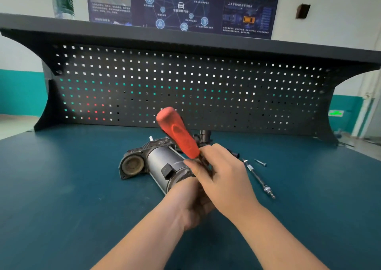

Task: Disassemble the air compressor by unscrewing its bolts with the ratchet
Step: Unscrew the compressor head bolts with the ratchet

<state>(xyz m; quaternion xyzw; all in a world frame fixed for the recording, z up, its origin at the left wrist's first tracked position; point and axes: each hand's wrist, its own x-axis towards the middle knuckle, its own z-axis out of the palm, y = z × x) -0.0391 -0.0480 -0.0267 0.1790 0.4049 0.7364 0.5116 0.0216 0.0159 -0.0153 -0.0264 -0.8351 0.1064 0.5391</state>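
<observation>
- The air compressor [156, 162] lies on its side near the middle of the blue bench [61, 197], before the pegboard [185, 88].
- The right hand [224, 172] pinches the ratchet [178, 132] just below its red handle, which tilts up and away to the left.
- The left hand [191, 203] sits under the right at the compressor's near end; I cannot tell its grip.
- A long bolt [258, 178] and a small screw [260, 162] lie to the right.

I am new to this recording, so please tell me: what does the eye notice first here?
First the bright red tool handle, tilted up at the centre, gripped low by the right hand. Under it the grey air compressor lies on the blue-green table, with the left hand at its near end. A long bolt lies to the right.
</observation>
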